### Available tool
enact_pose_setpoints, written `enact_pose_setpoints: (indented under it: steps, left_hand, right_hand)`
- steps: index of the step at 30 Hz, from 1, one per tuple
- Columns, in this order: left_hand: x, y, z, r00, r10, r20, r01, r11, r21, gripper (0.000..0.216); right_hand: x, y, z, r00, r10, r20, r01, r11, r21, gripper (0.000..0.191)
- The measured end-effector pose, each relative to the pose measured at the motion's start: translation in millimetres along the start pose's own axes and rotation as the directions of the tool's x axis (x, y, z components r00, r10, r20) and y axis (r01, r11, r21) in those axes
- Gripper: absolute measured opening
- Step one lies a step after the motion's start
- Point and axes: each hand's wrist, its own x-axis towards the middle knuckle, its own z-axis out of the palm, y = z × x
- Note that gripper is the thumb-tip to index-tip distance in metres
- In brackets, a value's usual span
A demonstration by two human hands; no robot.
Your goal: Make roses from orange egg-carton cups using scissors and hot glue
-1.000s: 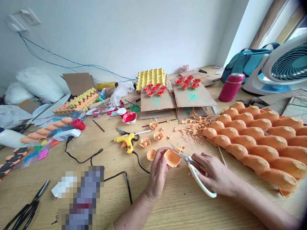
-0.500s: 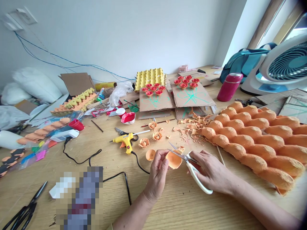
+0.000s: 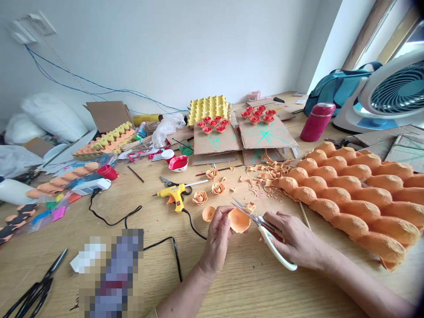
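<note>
My left hand [image 3: 217, 238] pinches an orange egg-carton cup [image 3: 239, 220] just above the wooden table [image 3: 132, 265]. My right hand [image 3: 293, 238] grips white-handled scissors [image 3: 265, 232], whose open blades reach into the rim of the cup. Another cut orange cup [image 3: 208, 213] lies on the table just left of my left hand. Three finished orange paper roses [image 3: 212, 187] sit a little beyond it.
A large orange egg tray [image 3: 354, 194] lies to the right, with orange scraps [image 3: 265, 176] beside it. A yellow glue gun [image 3: 174, 194] and its black cord [image 3: 165, 243] lie left of my hands. Black scissors [image 3: 33, 291] rest at the near left. Cardboard sheets with red roses [image 3: 241, 132], a red bottle [image 3: 316, 121] and a fan [image 3: 391, 92] stand further back.
The scissor blades have shifted slightly along the cup's rim while my left hand has turned the cup a little. Both hands stay in the same place.
</note>
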Motion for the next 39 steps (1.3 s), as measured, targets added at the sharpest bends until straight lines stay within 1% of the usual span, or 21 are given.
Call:
enact_pose_setpoints:
  steps: [3,7,10,15,17,23,30,35,39]
  left_hand:
    - [2.2,2.1,3.2,0.999,0.011,0.04,-0.007,0.995,-0.099,0.029]
    - [4.3,4.9,6.8,0.999,0.018,0.033,-0.013,0.99,-0.141,0.031]
    - [3.8,4.1,5.8,0.999,0.021,0.029,-0.018,0.993,-0.12,0.032]
    - [0.4,-2.5,-0.5,0.999,0.013,0.053,-0.014,1.0,0.009,0.03]
    - [-0.3,-4.5,-1.9,0.998,0.015,0.065,-0.017,0.999,0.028,0.03]
    - [0.5,-3.5,-0.2,0.997,0.021,0.07,-0.02,1.0,-0.014,0.031]
    - [3.1,-0.5,0.8,0.996,0.019,0.087,-0.015,0.999,-0.036,0.033]
    - [3.2,-0.9,1.4,0.998,0.004,0.065,0.001,0.998,-0.07,0.033]
    - [6.7,8.6,1.3,1.0,-0.006,-0.011,0.004,0.983,-0.181,0.033]
  right_hand:
    - [-0.2,-1.8,-1.4,1.0,0.014,0.017,-0.014,1.0,-0.004,0.031]
    - [-0.1,-3.1,-2.1,0.999,0.034,0.04,-0.034,0.999,-0.005,0.029]
    - [0.5,-2.4,-1.0,0.998,0.039,0.041,-0.039,0.999,-0.018,0.029]
    - [1.8,-1.4,0.3,1.0,-0.002,0.014,0.003,1.0,-0.026,0.026]
    - [1.7,-1.5,0.4,1.0,-0.012,0.006,0.012,1.0,-0.019,0.027]
    - [0.3,-3.7,-0.1,1.0,0.01,0.005,-0.01,1.0,0.003,0.029]
    - [0.8,-6.0,-1.4,0.992,0.116,0.054,-0.118,0.992,0.044,0.027]
    - [3.5,-1.1,-1.6,0.984,0.18,0.009,-0.18,0.98,0.082,0.028]
    - [7.5,8.9,-2.5,0.968,0.232,-0.098,-0.232,0.973,0.01,0.029]
